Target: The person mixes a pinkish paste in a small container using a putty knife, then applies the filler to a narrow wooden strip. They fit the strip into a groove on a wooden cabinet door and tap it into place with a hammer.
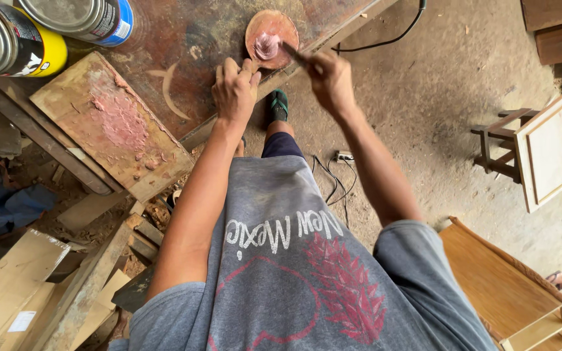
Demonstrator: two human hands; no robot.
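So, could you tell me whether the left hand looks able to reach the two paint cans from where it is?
Probably yes: the left hand steadies the round disc, and only bare benchtop separates it from the paint cans.

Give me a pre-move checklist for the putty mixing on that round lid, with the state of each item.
1. Left hand steadies the round lid at its near rim: ok.
2. Right hand grips the thin mixing tool: ok.
3. Tool tip reaches the pink putty: ok, it meets the mound's edge.
4. Putty sits within the lid, none spilling over the rim: ok.
5. Lid sits well clear of the workbench edge: not ok, it is close to the edge.
6. Paint cans closed: cannot tell.
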